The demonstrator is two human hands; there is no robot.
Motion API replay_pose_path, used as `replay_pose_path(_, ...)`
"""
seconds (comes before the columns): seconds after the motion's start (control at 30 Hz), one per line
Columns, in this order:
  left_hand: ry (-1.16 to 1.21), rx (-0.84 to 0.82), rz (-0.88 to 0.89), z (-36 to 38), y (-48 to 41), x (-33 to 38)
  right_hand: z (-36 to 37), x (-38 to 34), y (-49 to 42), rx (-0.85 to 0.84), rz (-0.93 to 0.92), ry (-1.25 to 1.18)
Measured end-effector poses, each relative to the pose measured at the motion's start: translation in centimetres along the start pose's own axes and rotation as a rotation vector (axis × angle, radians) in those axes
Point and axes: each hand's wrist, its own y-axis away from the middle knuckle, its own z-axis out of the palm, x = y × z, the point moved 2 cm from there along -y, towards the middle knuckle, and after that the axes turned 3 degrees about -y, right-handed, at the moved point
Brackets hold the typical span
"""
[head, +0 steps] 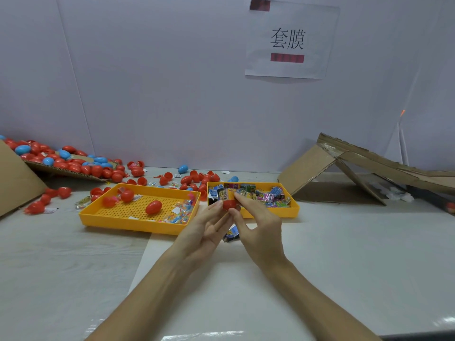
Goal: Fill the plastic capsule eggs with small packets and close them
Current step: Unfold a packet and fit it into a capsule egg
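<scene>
The left hand [206, 227] and right hand [258, 225] are both pinching a red capsule egg [229, 205] at twelve o'clock, its long axis seemingly running nine-to-three.

A packing station in a small workshop is shown: a table [344, 242] is enclosed by white partition boards [160, 82], a printed sign [290, 40] is posted, and capsule eggs [97, 170] are heaped in bulk on torn cardboard [14, 173] beside yellow sorting trays [128, 223].

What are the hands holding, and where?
A red capsule egg: left hand fingertips pinch its left end, right hand thumb and forefinger pinch its right end.
</scene>
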Motion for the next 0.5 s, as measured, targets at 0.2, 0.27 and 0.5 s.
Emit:
replay_pose_path(0.2, -0.092, -0.035, -0.005, -0.05, -0.02, -0.24, 0.02, 0.31, -0.04, 0.041, -0.045, 0.027)
replay_pose_path(0.27, -0.107, -0.039, 0.000, -0.04, -0.08, -0.19, 0.01, 0.39, -0.03, 0.033, -0.058, 0.031)
replay_pose_path(0.5, -0.104, -0.054, -0.002, -0.04, -0.17, -0.12, 0.01, 0.00, -0.07, -0.010, -0.029, 0.011)
